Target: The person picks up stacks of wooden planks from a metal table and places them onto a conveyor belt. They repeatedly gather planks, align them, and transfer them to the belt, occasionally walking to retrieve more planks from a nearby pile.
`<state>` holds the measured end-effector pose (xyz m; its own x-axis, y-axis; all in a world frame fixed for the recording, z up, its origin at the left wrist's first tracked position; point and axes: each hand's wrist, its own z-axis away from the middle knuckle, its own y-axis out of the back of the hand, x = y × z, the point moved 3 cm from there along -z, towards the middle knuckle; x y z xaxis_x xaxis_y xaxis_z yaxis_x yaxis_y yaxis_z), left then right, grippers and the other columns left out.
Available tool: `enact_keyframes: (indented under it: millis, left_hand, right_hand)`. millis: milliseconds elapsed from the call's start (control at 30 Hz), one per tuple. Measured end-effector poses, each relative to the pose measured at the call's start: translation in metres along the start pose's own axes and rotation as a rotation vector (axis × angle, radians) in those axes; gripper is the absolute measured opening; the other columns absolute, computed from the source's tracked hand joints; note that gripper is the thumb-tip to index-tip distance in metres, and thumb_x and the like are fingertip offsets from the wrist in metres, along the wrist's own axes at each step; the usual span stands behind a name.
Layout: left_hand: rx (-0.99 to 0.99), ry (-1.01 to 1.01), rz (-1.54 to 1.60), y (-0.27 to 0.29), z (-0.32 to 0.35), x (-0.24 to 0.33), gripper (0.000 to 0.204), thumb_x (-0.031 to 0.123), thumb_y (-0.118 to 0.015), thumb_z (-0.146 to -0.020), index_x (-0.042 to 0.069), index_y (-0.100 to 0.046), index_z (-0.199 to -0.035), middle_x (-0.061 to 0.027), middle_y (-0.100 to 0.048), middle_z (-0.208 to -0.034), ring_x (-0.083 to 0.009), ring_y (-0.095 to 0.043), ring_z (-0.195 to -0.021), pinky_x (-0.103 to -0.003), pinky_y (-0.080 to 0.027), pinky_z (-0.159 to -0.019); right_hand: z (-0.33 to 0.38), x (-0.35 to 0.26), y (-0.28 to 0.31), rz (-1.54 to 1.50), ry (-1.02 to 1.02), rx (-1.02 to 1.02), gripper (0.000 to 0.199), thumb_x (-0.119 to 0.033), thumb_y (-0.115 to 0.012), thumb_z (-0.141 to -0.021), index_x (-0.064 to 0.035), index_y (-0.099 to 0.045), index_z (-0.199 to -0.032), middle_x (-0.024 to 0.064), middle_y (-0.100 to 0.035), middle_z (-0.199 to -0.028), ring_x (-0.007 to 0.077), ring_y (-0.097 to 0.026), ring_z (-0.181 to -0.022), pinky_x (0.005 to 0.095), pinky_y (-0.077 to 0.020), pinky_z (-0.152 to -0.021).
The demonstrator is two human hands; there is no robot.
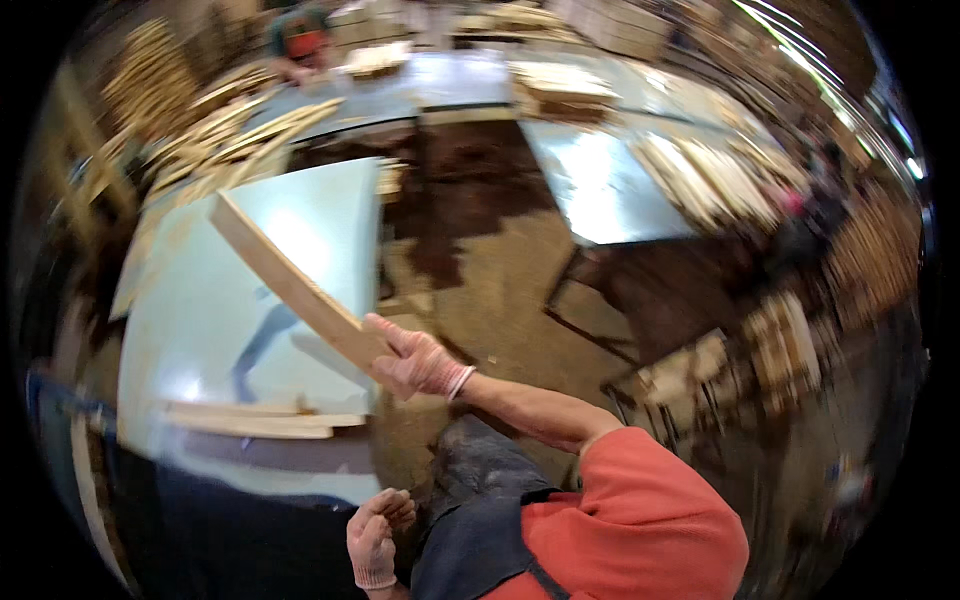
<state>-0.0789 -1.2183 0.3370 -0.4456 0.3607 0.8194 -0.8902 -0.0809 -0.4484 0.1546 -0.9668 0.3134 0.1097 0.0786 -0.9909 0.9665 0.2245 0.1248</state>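
Note:
My right hand (pixel 420 365), in a thin pale glove, grips the near end of a long light wooden board (pixel 285 280). The board slants up and to the left above a pale blue-green table (pixel 200 330). My left hand (pixel 375 535), also gloved, hangs low by my dark apron with its fingers curled and nothing in them. Two flat wooden boards (pixel 260 420) lie on the table's near edge, just left of my right hand.
Another person (pixel 300 40) in a red cap works at the far table (pixel 450 80). Piles of wooden strips (pixel 240 135) lie at the back left, and more stacks (pixel 700 175) sit on a table at the right. Sawdust-covered floor (pixel 500 290) lies between the tables.

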Motion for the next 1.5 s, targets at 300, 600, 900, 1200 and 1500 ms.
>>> enact_keyframes:
  millis: [300, 600, 900, 1200, 1500]
  left_hand:
    - [-0.383, 0.465, -0.196, -0.023, -0.035, -0.121, 0.049, 0.02, -0.071, -0.102, -0.011, -0.063, -0.14, -0.0138, -0.068, -0.115, -0.0172, -0.064, -0.094, -0.028, -0.052, -0.079]
    - [-0.442, 0.533, -0.708, -0.041, -0.098, -0.231, 0.045, 0.015, -0.075, -0.102, -0.006, -0.065, -0.14, -0.0101, -0.074, -0.116, -0.0173, -0.07, -0.094, -0.031, -0.059, -0.081]
    - [-0.015, 0.816, -0.792, -0.04, -0.09, -0.323, 0.021, 0.024, -0.069, -0.095, 0.004, -0.076, -0.094, -0.0059, -0.07, -0.081, -0.0171, -0.066, -0.072, -0.032, -0.054, -0.068]
    - [-0.169, 0.957, -1.287, -0.093, -0.053, -0.31, 0.03, 0.022, -0.059, -0.107, 0.002, -0.073, -0.125, -0.0102, -0.074, -0.115, -0.022, -0.069, -0.101, -0.038, -0.054, -0.094]
    - [-0.017, 0.959, -1.427, -0.161, -0.081, -0.297, 0.033, 0.036, -0.066, -0.093, 0.007, -0.07, -0.077, -0.0042, -0.065, -0.071, -0.0152, -0.059, -0.064, -0.035, -0.046, -0.061]
  right_hand:
    - [0.245, 0.089, 0.098, -0.211, -0.47, 0.469, 0.052, -0.023, -0.083, -0.089, -0.0003, -0.069, -0.133, 0.0065, -0.076, -0.109, 0.015, -0.068, -0.096, 0.0321, -0.0557, -0.085]
    - [0.47, 0.231, 0.184, -0.154, -0.629, 1.403, 0.037, -0.029, -0.084, -0.088, 0.0043, -0.077, -0.102, 0.0164, -0.079, -0.091, 0.0233, -0.075, -0.079, 0.0408, -0.0598, -0.073]
    - [0.643, 0.371, 0.311, -0.469, -1.259, 1.532, 0.036, -0.018, -0.087, -0.082, 0.0047, -0.077, -0.108, 0.017, -0.078, -0.092, 0.0282, -0.074, -0.077, 0.0424, -0.0596, -0.066]
    - [0.665, 0.455, 0.43, -0.293, -1.638, 1.211, 0.047, -0.026, -0.08, -0.086, 0.0031, -0.076, -0.123, 0.0255, -0.077, -0.121, 0.0376, -0.075, -0.114, 0.0453, -0.0601, -0.097]
    - [0.619, 0.51, 0.442, -0.739, -1.116, 1.192, 0.037, -0.032, -0.064, -0.104, -0.013, -0.065, -0.135, 0.01, -0.071, -0.124, 0.0245, -0.066, -0.116, 0.0467, -0.0557, -0.091]
